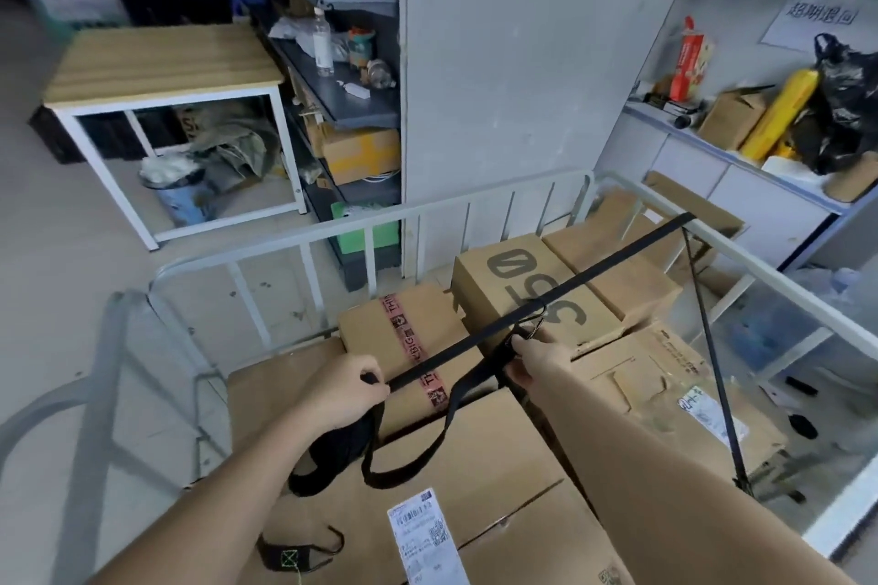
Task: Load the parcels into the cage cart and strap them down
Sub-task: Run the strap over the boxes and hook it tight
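Several brown cardboard parcels (480, 456) fill the white cage cart (304, 238). A black strap (603, 262) runs taut from the cart's far right rail diagonally over the parcels to my hands. My right hand (534, 359) is closed on the strap at its metal buckle, above a box printed "350" (532, 295). My left hand (349, 394) pinches the strap's free end, over a box with pink tape (404, 337). Slack strap loops down between my hands onto the near parcel. A second black strap (712, 361) drops from the right rail.
A wooden-topped white table (161, 62) stands at the back left. Cluttered dark shelves (347, 100) sit behind the cart, and a white counter (741, 166) with boxes and a black bag at the right. A black face mask (294, 556) lies on the near parcel.
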A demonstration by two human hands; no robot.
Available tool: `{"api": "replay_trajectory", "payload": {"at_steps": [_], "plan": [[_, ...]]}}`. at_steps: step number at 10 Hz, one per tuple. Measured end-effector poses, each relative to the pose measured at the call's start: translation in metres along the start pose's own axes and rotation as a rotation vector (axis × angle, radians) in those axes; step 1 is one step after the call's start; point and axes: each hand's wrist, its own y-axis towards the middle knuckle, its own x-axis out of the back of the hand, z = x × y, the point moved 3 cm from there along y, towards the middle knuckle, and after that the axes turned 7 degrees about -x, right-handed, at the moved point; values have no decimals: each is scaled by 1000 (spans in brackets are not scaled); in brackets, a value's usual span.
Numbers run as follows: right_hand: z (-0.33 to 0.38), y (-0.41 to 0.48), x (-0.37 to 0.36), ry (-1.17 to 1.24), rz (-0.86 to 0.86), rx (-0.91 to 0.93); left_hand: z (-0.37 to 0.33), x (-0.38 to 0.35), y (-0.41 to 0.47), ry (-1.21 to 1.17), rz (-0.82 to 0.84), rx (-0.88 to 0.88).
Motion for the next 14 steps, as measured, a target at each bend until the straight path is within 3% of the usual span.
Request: {"api": "replay_trajectory", "payload": {"at_steps": [2, 3, 4, 6, 8, 10, 14], "plan": [[28, 56, 33, -14, 17, -9, -36, -13, 27, -46, 78, 110], [36, 66, 48, -46, -15, 17, -46, -19, 31, 49, 220, 116], [34, 81, 66, 9, -59, -12, -51, -22, 36, 136, 259, 70], [52, 60, 127, 154, -199, -51, -78, -31, 57, 149, 163, -122], [66, 77, 202, 275, -318, -30, -123, -81, 86, 118, 239, -142], [92, 167, 266, 362, -390, -66, -164, -148, 150, 98, 253, -19], [134, 336, 360, 568, -425, -189, -249, -254, 275, 56, 484, 117]]}}
